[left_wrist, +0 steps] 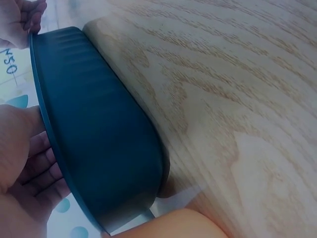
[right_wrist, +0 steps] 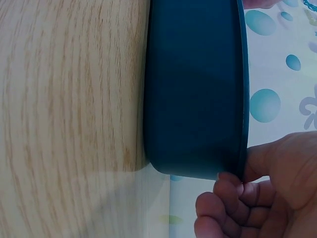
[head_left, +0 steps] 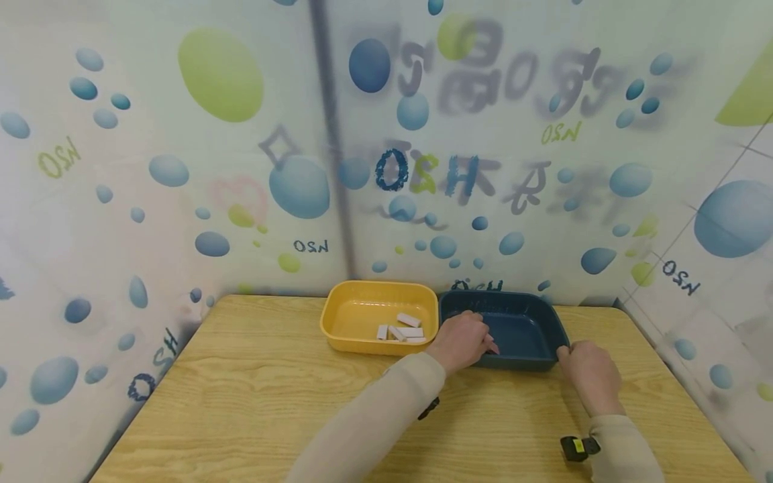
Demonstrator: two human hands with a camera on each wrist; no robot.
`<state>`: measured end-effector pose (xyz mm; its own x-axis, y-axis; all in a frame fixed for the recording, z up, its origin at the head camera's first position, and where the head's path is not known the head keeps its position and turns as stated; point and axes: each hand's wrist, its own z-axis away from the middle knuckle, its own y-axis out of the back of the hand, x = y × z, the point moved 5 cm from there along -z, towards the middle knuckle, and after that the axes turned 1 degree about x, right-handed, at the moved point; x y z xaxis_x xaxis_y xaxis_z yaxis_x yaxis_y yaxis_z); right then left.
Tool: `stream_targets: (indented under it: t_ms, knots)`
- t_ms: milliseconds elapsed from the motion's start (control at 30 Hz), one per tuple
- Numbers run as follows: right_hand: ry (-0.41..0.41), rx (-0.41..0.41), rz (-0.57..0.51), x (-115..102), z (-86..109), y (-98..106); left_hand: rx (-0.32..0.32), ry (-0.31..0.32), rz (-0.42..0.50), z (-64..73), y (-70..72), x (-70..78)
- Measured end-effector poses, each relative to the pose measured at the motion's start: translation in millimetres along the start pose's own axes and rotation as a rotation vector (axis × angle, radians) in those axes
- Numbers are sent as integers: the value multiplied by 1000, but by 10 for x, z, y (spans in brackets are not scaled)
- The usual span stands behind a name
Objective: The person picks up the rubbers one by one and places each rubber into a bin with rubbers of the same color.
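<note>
In the head view a dark blue tray (head_left: 513,332) stands on the wooden table, with a yellow tray (head_left: 362,349) against its left side. My left hand (head_left: 461,341) reaches over the blue tray's left front part, fingers down inside it. In the left wrist view the rim hides the fingertips of that left hand (left_wrist: 25,163), so whether they hold anything is unseen. At the blue tray's right front corner, my right hand (head_left: 592,376) pinches the rim between thumb and curled fingers, as the right wrist view shows.
Several small white blocks (head_left: 408,320) lie in the right part of the yellow tray. Behind both trays rises a patterned wall sheet (head_left: 253,201). Bare wooden table (head_left: 253,402) extends left and in front. In the left wrist view, an orange-yellow edge (left_wrist: 178,225) shows beside the blue tray.
</note>
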<state>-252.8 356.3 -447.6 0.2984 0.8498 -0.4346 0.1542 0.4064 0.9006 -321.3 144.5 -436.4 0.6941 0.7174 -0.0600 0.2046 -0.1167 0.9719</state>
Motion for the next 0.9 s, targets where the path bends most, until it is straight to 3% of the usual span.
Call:
stream_targets:
  t_ms: [900]
  knots:
    - [15,22,12,-8,9,-11,-44,23,32,-8,-1,-9]
